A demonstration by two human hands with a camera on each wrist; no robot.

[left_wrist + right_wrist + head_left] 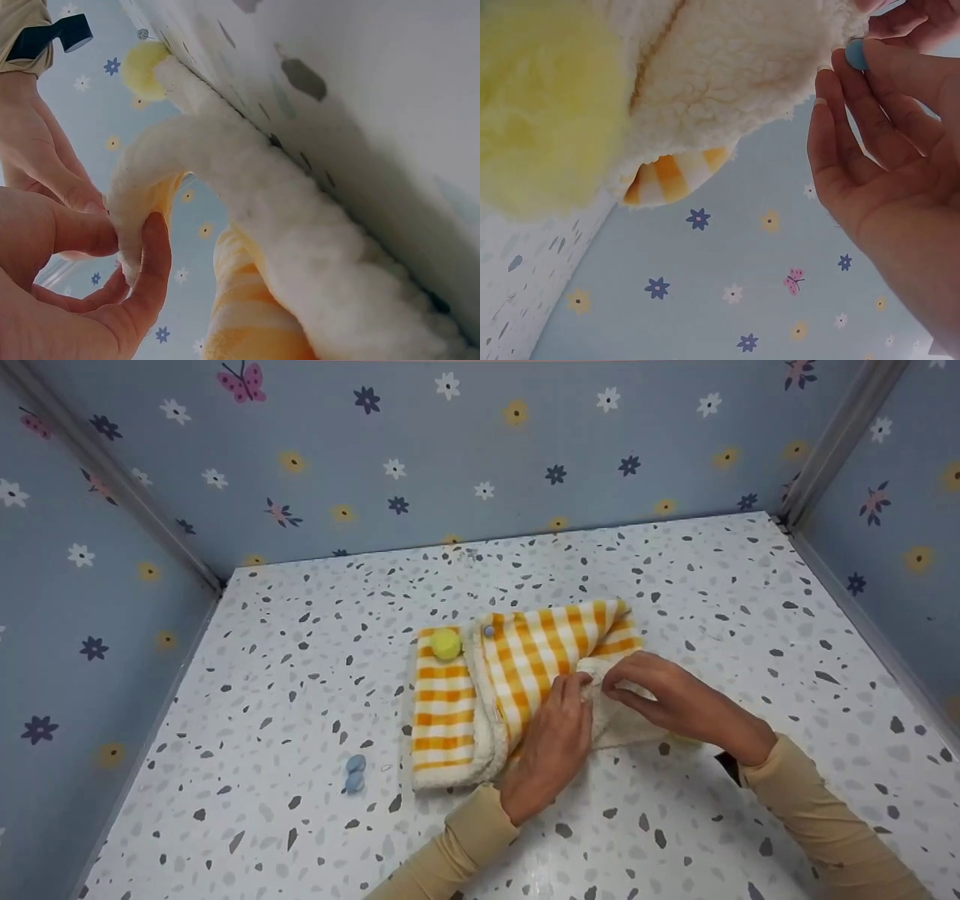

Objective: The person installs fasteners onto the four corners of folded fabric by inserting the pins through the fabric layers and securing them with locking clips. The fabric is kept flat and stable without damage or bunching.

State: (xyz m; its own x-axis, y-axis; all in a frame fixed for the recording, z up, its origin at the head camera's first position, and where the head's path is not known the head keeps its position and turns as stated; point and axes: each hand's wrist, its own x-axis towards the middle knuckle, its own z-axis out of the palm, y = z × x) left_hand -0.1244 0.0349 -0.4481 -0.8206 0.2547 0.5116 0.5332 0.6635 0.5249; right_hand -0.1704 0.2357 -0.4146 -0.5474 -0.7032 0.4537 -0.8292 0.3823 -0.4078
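A yellow-and-white checked cloth point(536, 649) with cream fleece lining point(735, 75) lies folded on the table. My left hand point(551, 742) pinches its fleece edge between thumb and fingers; the left wrist view shows this edge point(131, 217) curving up off the table. Close beside it, my right hand point(671, 697) pinches a small blue round-headed piece point(856, 55) against or near the fleece edge; whether it touches is unclear. Another blue round piece point(489, 631) sits on the cloth's upper left part. A yellow pom-pom point(446, 644) lies at the upper left corner.
Two small blue rounded pieces point(355, 773) lie together on the speckled white table point(262, 675), left of the cloth. Another yellow pom-pom point(547, 112) hangs at the cloth's right end. Blue flowered panels point(480, 442) enclose the table's back and sides.
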